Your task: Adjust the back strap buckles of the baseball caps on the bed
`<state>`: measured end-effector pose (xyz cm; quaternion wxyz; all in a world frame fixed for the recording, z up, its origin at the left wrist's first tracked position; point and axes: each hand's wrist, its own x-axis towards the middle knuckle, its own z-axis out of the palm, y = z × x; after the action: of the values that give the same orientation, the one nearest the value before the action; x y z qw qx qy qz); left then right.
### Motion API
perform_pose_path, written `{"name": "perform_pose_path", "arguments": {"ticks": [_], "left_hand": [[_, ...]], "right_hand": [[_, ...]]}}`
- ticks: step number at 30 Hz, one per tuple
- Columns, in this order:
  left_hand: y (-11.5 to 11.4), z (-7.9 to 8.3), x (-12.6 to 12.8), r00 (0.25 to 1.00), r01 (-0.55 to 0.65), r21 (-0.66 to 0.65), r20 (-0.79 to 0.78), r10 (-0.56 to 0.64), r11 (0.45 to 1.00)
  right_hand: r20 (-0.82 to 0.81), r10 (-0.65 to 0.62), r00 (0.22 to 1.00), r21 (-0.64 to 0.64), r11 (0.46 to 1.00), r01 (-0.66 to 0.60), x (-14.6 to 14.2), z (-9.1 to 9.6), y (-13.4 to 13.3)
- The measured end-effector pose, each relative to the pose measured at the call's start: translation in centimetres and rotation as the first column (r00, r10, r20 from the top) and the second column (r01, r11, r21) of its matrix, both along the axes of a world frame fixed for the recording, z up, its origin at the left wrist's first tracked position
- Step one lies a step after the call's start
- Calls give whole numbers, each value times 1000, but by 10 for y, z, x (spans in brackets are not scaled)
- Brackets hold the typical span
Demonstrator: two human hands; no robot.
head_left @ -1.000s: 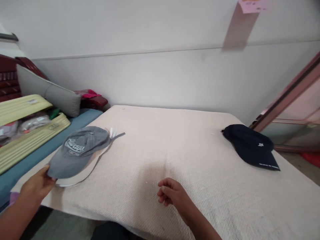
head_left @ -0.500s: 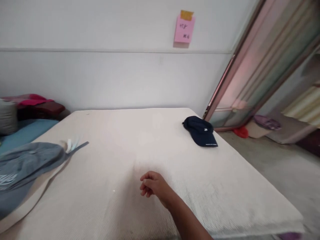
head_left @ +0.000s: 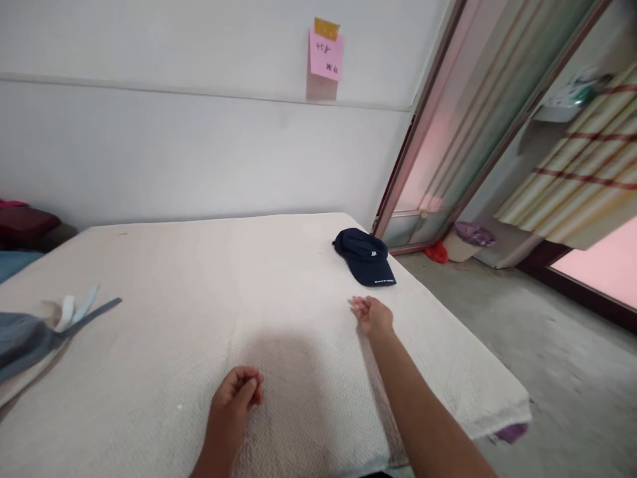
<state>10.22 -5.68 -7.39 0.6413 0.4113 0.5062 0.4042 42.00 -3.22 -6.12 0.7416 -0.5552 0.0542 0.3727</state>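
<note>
A navy baseball cap (head_left: 359, 251) with small white lettering lies on the cream bed cover (head_left: 199, 279), its brim pointing toward me and to the right. Just below the brim is my right hand (head_left: 374, 316), its fingers slightly bent and apart, holding nothing and not touching the cap. Lower and closer to me, my left hand (head_left: 237, 396) hovers over the cover with fingers curled in and thumb against them; nothing shows in it. At the left edge lies a grey cap (head_left: 22, 338), partly out of view, with pale straps (head_left: 74, 312) beside it.
A white wall (head_left: 199, 159) backs the bed, with a pink note (head_left: 326, 54) taped to it. To the right are a sliding glass door (head_left: 438, 146), a lined bin (head_left: 468, 242), a red bag (head_left: 436, 252) and a striped curtain (head_left: 577, 166) above a concrete floor (head_left: 488, 338).
My view has turned to the right. My right hand has reached forward and right, close to the navy cap. My left hand has come into view at the bottom.
</note>
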Motion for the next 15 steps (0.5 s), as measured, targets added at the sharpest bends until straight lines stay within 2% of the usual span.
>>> {"name": "perform_pose_path", "arguments": {"ticks": [2,4,7,11,15], "left_hand": [[-3,-1,-2,998,49,3,-24,-49,999],[-1,1,-4,999,38,-17,-6,-38,999],[5,2,-3,999,9,-50,40,-7,999],[9,-2,-1,991,17,-125,132,0,992],[14,2,-3,967,36,-230,252,24,973]], "right_hand": [[-22,-86,996,-16,996,86,28,0,3],[-40,-146,988,-13,989,145,50,3,8],[-73,-178,981,13,984,180,66,6,17],[-106,-155,982,53,985,161,65,5,27],[-128,-58,990,127,989,74,35,7,31]]}}
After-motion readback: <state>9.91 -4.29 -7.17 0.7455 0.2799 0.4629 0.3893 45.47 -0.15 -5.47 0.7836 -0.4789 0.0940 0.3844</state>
